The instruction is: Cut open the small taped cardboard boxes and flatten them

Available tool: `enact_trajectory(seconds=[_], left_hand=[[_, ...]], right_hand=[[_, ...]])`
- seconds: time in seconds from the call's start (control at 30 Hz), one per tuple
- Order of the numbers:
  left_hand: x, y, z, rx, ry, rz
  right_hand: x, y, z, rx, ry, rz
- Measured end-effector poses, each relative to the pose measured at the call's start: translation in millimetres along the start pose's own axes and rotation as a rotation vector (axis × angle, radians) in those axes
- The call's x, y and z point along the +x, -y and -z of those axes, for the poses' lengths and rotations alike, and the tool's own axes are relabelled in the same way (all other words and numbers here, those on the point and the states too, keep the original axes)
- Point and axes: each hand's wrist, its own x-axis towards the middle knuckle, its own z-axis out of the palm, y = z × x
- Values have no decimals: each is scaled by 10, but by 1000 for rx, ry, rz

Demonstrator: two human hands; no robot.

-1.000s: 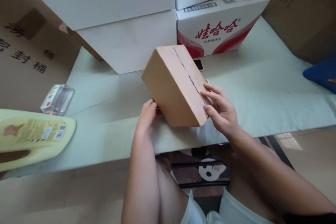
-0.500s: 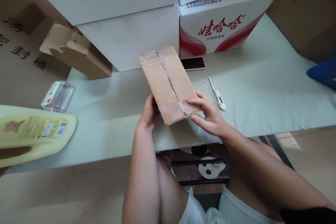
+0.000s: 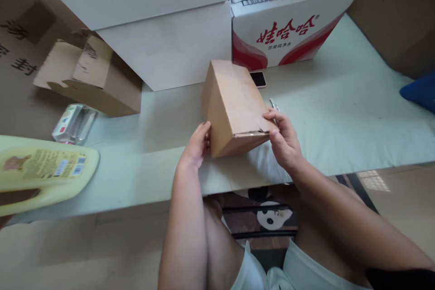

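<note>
A brown cardboard box (image 3: 239, 95) is tilted above the pale green table cover, held between both hands. My left hand (image 3: 197, 145) presses on its lower left side, fingers partly hidden behind it. With thumb and fingers, my right hand (image 3: 283, 138) grips the box's near right corner, where the flap edge looks slightly torn. Behind the box a phone (image 3: 258, 79) lies partly covered. The white utility knife (image 3: 273, 104) shows only its tip end beside my right hand.
White cartons (image 3: 166, 50) and a red-and-white carton (image 3: 288, 31) line the back of the table (image 3: 340, 113). At the left are an opened cardboard box (image 3: 112, 77), a clear plastic container (image 3: 73, 123) and a yellow-green jug (image 3: 50, 172). Something blue (image 3: 419, 95) stands at the right.
The held box has turned and tipped, now showing a side face; its taped seam face is no longer in view. My right hand moved slightly right, and the box covers more of the phone.
</note>
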Motion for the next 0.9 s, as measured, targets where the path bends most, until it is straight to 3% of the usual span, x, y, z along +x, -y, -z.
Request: enact_trajectory(seconds=[0.07, 0.1, 0.23, 0.3, 0.33, 0.4, 0.47, 0.57, 0.63, 0.7, 0.8, 0.9], left_hand=[[16, 29, -9, 83, -70, 39], [31, 38, -4, 131, -142, -8], [76, 16, 83, 170, -488, -567], [59, -25, 134, 143, -544, -799], [41, -48, 152, 134, -547, -846], [2, -88, 171, 120, -528, -832], [-22, -109, 176, 110, -518, -777], [-10, -99, 188, 124, -519, -766], [21, -79, 208, 149, -519, -775], [55, -61, 226, 165, -535, -781], [90, -52, 228, 143, -570, -789], [103, -58, 185, 111, -600, -799]], right_hand=[[5, -27, 13, 20, -5, -14], [6, -29, 15, 43, 4, -23], [0, 63, -30, 113, 170, -38], [-12, 140, -69, 126, 335, -30], [-16, 172, -84, 131, 406, -20], [-14, 208, -82, 145, 458, -4], [15, 194, -19, 80, 386, -42], [100, 109, 185, -335, 137, -206], [154, 52, 348, -700, 45, -336], [180, 29, 485, -969, 135, -474], [169, 71, 598, -1164, 402, -647], [139, 137, 641, -1204, 484, -661]])
